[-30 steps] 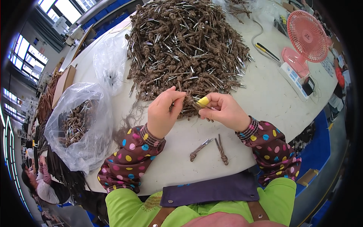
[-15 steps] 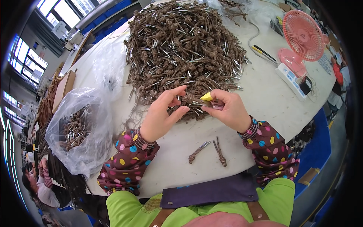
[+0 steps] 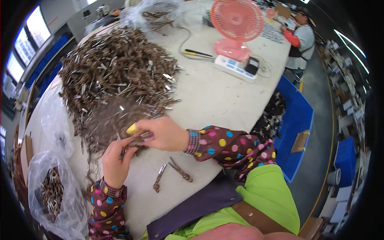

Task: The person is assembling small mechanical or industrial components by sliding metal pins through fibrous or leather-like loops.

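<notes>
A big heap of small brown pieces with silver metal ends (image 3: 116, 76) covers the far left of the white table (image 3: 212, 100). My left hand (image 3: 116, 162) and my right hand (image 3: 160, 134) meet at the heap's near edge, both pinching one small brown piece (image 3: 138, 141) between the fingers. A yellow cap (image 3: 131, 129) covers a right fingertip. Both forearms wear dark sleeves with coloured dots. Two loose brown pieces (image 3: 172, 174) lie on the table just in front of my hands.
A clear plastic bag (image 3: 52, 196) holding brown pieces sits at the near left. A pink fan (image 3: 236, 24), a white power strip (image 3: 236, 68) and a screwdriver (image 3: 198, 53) stand at the far side. A blue bin (image 3: 296, 124) is on the right; another person (image 3: 300, 36) works beyond.
The view has swung to the right, so the heap and my hands now sit further left. My hands stay together on the small piece at the heap's edge.
</notes>
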The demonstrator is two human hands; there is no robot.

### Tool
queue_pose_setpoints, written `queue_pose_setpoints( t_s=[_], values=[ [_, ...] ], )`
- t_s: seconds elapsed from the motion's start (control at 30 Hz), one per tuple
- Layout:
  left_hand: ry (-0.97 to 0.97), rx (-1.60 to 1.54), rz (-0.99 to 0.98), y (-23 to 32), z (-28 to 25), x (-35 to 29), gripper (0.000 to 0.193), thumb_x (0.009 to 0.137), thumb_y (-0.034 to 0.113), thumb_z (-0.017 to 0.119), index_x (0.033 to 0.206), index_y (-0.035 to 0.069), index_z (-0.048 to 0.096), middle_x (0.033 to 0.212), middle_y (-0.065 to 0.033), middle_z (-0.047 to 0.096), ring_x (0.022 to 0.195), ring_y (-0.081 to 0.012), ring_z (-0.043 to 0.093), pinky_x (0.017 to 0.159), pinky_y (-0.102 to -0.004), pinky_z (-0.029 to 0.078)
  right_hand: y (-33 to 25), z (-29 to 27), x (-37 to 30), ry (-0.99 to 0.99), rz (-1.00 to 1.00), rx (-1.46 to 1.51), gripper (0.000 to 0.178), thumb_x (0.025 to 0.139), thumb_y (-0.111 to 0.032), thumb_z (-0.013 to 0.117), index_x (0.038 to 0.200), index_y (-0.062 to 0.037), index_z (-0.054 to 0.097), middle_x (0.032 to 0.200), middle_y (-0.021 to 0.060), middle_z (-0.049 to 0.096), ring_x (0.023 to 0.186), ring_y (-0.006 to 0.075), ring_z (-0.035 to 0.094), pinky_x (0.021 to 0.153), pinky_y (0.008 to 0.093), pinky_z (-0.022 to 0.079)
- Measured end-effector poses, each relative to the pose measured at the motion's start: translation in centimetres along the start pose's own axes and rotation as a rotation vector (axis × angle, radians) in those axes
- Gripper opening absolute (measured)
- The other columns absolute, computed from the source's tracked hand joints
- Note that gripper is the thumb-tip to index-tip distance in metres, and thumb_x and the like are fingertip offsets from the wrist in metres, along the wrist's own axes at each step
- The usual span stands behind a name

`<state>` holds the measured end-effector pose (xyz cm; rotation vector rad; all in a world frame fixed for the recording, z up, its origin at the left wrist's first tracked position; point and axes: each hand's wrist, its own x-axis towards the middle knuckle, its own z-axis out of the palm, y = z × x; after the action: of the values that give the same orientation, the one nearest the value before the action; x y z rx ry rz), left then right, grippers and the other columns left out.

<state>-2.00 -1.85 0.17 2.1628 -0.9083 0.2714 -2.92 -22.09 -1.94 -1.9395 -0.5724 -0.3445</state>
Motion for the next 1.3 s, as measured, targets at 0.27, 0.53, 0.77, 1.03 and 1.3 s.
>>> queue_pose_setpoints(
  t_s=[0.27,0.53,0.77,1.03,1.3],
  values=[
    [0.028,0.018,-0.018,-0.4,0.3,-0.5,0.019,0.079,0.003,0.066,0.097,0.0,0.062,0.081,-0.0118,0.061,0.07,-0.0249,0.059,0.063,-0.031,0.046,-0.6,0.2,-0.5,0.049,-0.105,-0.141,0.025,0.076,-0.01,0.067,0.101,-0.0081,0.06,0.083,0.0089,0.066,0.073,0.0273,0.065,0.059,0.0353,0.051],
    [-0.039,-0.087,-0.16,0.2,-0.8,-0.1,0.016,0.082,0.007,0.064,0.097,0.0,0.062,0.075,-0.0117,0.063,0.066,-0.0216,0.062,0.063,-0.0285,0.047,-1.0,0.6,-0.4,0.089,-0.227,-0.172,0.021,0.079,-0.009,0.062,0.097,-0.0064,0.053,0.08,0.0076,0.058,0.07,0.029,0.061,0.058,0.0375,0.049],
    [0.219,-0.447,-0.289,-3.2,-2.5,0.1,0.018,0.091,0.013,0.059,0.102,-0.001,0.058,0.086,-0.005,0.063,0.077,-0.0104,0.06,0.072,-0.0236,0.047,-1.3,-1.6,0.5,0.162,-0.048,-0.114,0.03,0.079,0.006,0.06,0.107,-0.0017,0.055,0.087,0.0072,0.062,0.07,0.0127,0.062,0.064,0.0223,0.049],
    [0.072,-1.587,-0.748,-1.9,-1.9,-0.1,0.02,0.097,0.02,0.047,0.112,0.007,0.053,0.1,-0.0041,0.061,0.085,-0.0137,0.058,0.077,-0.0295,0.05,-0.6,-0.6,0.6,0.096,0.225,0.278,0.05,0.079,-0.015,0.074,0.121,-0.0025,0.05,0.097,0.0029,0.066,0.056,0.0013,0.043,0.054,0.0178,0.041],
    [-0.448,-1.638,-0.829,-1.4,0.1,-1.3,0.03,0.099,0.028,0.041,0.111,0.003,0.053,0.088,-0.0005,0.057,0.079,-0.0113,0.053,0.075,-0.0277,0.046,-1.3,-0.2,0.0,-0.004,0.168,0.363,0.038,0.083,-0.004,0.068,0.118,-0.0006,0.054,0.093,0.0016,0.068,0.061,-0.0025,0.041,0.058,0.0145,0.038]
  ],
)
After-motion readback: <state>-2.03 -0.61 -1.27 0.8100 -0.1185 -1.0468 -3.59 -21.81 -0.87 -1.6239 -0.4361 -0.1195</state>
